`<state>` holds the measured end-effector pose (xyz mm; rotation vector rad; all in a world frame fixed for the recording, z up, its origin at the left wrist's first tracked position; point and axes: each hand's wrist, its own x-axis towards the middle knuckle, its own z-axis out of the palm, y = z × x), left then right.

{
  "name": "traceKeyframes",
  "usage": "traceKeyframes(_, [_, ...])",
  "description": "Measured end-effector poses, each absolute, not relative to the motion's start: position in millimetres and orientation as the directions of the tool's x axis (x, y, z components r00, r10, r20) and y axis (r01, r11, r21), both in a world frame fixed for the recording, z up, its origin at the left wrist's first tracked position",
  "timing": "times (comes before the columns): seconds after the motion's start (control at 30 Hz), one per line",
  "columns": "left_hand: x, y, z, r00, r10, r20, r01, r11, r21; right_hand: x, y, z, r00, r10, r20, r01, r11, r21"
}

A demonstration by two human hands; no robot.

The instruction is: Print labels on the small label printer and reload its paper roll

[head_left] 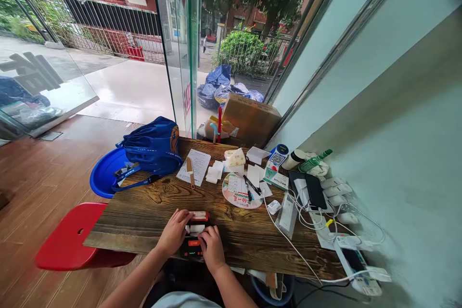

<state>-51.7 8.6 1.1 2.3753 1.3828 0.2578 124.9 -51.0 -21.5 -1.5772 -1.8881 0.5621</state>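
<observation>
A small black and red receipt printer [191, 249] sits at the near edge of the wooden table, its cover [199, 216] lifted open toward the far side. A white paper roll [197, 228] lies in the gap between cover and body. My left hand [174, 232] grips the printer from the left, its fingertips on the cover and close to the roll. From the right, my right hand [212, 249] has curled fingers at the roll's right end and the printer body. The exact contact of the right fingertips is partly hidden.
Beyond the printer lie a knife [190, 171] on a printed sheet [200, 159], a round fan [236, 195], pens and paper slips. A blue bag [151, 142] rests at the far left corner. Cables and a phone [315, 191] crowd the right side. A red stool [68, 238] stands left.
</observation>
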Motion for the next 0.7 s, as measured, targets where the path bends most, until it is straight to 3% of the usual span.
traceKeyframes(0.23, [-66.4, -23.4, -29.3, 0.586, 0.810, 0.019, 0.765, -0.560, 0.318, 129.8, -72.6, -29.9, -0.035, 0.971, 0.237, 0.744, 0.184, -0.642])
traceKeyframes(0.7, [-66.7, -36.9, -41.8, 0.631, 0.715, 0.302, 0.739, -0.672, 0.045, 135.4, -75.3, -40.4, -0.138, 0.941, 0.308, 0.762, 0.299, -0.574])
